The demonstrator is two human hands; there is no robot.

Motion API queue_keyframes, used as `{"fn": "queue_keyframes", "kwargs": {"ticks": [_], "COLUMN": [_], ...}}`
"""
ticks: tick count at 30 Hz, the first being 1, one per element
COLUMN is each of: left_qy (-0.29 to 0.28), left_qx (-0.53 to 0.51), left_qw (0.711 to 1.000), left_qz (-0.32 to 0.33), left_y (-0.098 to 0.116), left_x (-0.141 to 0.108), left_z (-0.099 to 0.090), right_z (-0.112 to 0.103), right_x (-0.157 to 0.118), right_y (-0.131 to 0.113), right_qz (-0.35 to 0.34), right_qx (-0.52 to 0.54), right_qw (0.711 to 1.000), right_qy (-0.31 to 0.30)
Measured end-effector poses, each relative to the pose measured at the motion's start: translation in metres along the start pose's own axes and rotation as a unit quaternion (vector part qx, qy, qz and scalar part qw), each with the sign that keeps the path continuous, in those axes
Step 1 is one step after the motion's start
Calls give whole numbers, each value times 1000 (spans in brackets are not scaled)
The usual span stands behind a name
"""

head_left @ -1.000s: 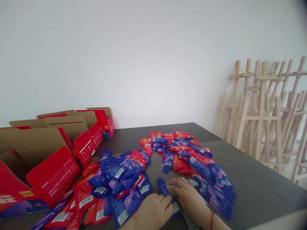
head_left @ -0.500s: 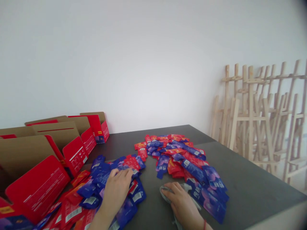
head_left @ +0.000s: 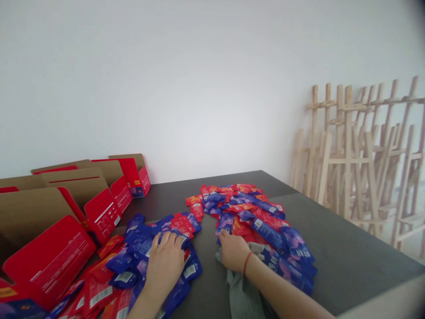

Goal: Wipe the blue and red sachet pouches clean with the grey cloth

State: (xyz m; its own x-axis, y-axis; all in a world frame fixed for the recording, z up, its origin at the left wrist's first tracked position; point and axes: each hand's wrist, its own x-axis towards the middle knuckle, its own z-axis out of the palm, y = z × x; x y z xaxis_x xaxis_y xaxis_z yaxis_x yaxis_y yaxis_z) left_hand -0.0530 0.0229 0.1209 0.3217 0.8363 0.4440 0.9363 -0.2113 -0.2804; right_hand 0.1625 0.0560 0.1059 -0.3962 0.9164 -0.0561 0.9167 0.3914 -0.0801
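Left hand [head_left: 168, 256] on printed sachets [head_left: 135, 241], right hand [head_left: 234, 251] over grey cloth [head_left: 244, 294] toward near edge of table [head_left: 348, 252]; both grips indeterminable; dragged cloth might scatter sachets.

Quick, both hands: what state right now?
Left hand: on the left pile of packets; grip hidden, cannot tell.
Right hand: over the gray cloth, at a blue packet; grip cannot be told.

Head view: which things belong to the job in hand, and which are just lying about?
In the job:
left packet pile, under the left hand
right packet pile, by the right hand
grey cloth, partly under the right hand
open red boxes, probably: untouched, but matching the packets' colours

Just there:
wooden easels, standing beyond the table
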Motion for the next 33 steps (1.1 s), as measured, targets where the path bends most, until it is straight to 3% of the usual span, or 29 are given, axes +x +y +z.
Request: {"fn": "queue_keyframes", "kwargs": {"ticks": [5,9,13,16,22,25,27,30,33], "left_qy": [7,-22,-43,-47,-19,-15,-33,-99,-157], "left_qx": [1,13,8,4,-15,-50,-82,-111,-118], "left_qw": [1000,999,998,998,999,998,991,972,954], "left_qz": [-19,-22,-34,-41,-31,31,97,183,228], "left_y": [-3,-7,-2,3,2,11,27,58,79], "left_x": [1,4,9,12,10,15,27,56,84], "left_z": [9,19,23,22,23,26,30,41,51], "right_z": [0,7,12,11,3,6,11,22,35], "right_x": [-12,-34,-31,-19,-24,-37,-43,-45,-45], "right_y": [9,29,36,27,21,32,40,45,45], "right_qz": [-93,-193,-128,-86,-163,-225,-225,-170,-73], "right_qx": [-1,53,69,39,20,57,97,150,185], "right_qw": [995,980,988,995,986,973,970,972,973], "right_qy": [-25,3,42,32,-11,-3,13,54,115]}}
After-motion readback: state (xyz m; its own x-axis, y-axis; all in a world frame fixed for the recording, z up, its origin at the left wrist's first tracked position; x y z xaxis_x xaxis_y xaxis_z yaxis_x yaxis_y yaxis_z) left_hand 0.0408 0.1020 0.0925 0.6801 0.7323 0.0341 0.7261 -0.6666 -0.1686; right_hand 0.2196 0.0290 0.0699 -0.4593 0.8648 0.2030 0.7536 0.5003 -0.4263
